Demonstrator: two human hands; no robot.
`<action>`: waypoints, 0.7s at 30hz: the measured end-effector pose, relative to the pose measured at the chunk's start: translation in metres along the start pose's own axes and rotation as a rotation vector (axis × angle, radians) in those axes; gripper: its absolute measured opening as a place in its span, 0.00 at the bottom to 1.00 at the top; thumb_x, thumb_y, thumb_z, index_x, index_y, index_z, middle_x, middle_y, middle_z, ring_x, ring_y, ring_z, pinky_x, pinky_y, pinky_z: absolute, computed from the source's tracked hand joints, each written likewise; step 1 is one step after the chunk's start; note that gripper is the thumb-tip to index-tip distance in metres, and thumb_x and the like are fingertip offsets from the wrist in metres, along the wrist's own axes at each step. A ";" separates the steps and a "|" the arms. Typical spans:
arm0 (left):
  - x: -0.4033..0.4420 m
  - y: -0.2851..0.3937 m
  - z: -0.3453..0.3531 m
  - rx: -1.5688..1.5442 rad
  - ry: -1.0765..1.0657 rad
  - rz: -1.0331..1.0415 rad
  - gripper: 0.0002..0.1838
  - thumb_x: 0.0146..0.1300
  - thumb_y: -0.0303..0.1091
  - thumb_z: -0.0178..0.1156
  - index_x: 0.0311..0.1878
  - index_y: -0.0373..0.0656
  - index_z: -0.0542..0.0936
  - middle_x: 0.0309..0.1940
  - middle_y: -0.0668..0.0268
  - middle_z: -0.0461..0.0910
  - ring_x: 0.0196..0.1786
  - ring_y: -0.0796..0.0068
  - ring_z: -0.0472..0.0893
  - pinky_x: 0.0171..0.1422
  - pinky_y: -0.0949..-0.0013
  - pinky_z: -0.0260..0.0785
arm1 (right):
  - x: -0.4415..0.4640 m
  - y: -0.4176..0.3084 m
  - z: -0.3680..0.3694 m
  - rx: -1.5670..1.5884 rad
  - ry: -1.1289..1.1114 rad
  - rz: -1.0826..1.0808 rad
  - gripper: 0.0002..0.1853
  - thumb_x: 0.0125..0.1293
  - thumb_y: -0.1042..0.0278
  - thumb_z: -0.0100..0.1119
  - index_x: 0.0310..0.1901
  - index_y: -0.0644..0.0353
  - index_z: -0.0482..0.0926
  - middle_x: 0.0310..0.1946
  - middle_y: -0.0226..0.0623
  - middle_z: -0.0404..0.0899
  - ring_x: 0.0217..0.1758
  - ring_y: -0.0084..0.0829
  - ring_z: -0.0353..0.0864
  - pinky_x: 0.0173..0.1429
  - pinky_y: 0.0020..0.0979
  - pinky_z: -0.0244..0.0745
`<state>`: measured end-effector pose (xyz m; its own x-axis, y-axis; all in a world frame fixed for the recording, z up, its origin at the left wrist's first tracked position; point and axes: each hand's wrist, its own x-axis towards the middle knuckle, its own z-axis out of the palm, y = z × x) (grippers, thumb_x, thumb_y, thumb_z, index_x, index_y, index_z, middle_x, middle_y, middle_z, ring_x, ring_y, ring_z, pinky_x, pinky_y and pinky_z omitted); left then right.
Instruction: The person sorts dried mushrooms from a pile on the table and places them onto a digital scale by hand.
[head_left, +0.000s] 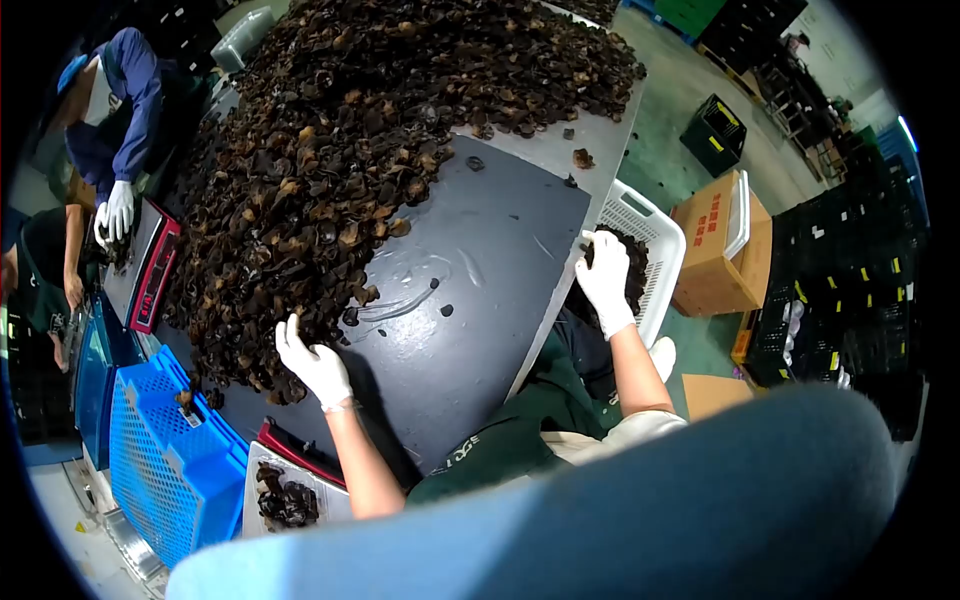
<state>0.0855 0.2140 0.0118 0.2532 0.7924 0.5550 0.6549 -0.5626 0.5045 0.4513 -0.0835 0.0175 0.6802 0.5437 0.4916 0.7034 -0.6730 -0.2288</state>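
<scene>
A large heap of dark brown wood ear mushrooms (300, 170) covers much of the grey table (480, 280). My left hand (316, 370), in a white glove, is at the heap's near edge with its fingers apart; I see nothing held in it. Over the table's right edge is my right hand (606, 280), also gloved in white. Its fingers are spread and slightly bent, beside a white plastic basket (668, 245) with dark mushrooms in it. A few small mushroom pieces (446, 311) lie scattered on the wet grey surface.
At lower left, a red-edged scale (300, 455) carries mushrooms beside a blue crate (170, 455). Across the heap, a co-worker's gloved hands (118, 210) are over another red scale (155, 270). A cardboard box (715, 250) and stacked black crates (840, 290) stand right. A blurred blue shape covers the bottom.
</scene>
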 end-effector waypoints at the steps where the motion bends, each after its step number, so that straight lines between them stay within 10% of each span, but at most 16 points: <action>1: 0.006 -0.002 0.003 0.097 0.017 -0.020 0.36 0.47 0.13 0.49 0.65 0.41 0.73 0.62 0.50 0.71 0.69 0.48 0.67 0.75 0.53 0.57 | 0.004 -0.009 0.002 0.120 -0.022 -0.009 0.21 0.49 0.69 0.63 0.49 0.52 0.79 0.48 0.39 0.79 0.52 0.45 0.77 0.53 0.44 0.73; 11: -0.084 0.036 0.005 0.080 -0.455 0.168 0.23 0.46 0.15 0.54 0.47 0.46 0.80 0.48 0.56 0.75 0.52 0.49 0.72 0.62 0.53 0.65 | -0.032 -0.197 0.095 0.493 -0.244 -0.560 0.15 0.59 0.54 0.64 0.44 0.50 0.82 0.45 0.36 0.79 0.55 0.39 0.74 0.59 0.39 0.67; 17: -0.073 0.065 -0.012 -0.196 -0.351 0.189 0.25 0.44 0.12 0.49 0.46 0.40 0.80 0.49 0.53 0.78 0.56 0.49 0.78 0.66 0.54 0.68 | -0.044 -0.109 0.064 0.347 -0.351 -0.512 0.09 0.62 0.56 0.58 0.34 0.50 0.80 0.37 0.31 0.79 0.47 0.36 0.77 0.48 0.37 0.70; 21: -0.036 0.001 0.018 0.143 -0.212 0.162 0.42 0.42 0.12 0.51 0.68 0.46 0.72 0.67 0.49 0.69 0.68 0.46 0.68 0.76 0.50 0.56 | -0.040 -0.009 0.009 0.231 -0.232 -0.095 0.09 0.61 0.61 0.59 0.28 0.56 0.81 0.28 0.36 0.80 0.33 0.41 0.81 0.37 0.40 0.73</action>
<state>0.0896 0.1890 -0.0192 0.4958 0.7351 0.4624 0.6837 -0.6587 0.3141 0.4196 -0.0945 -0.0080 0.6197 0.7159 0.3217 0.7759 -0.4971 -0.3884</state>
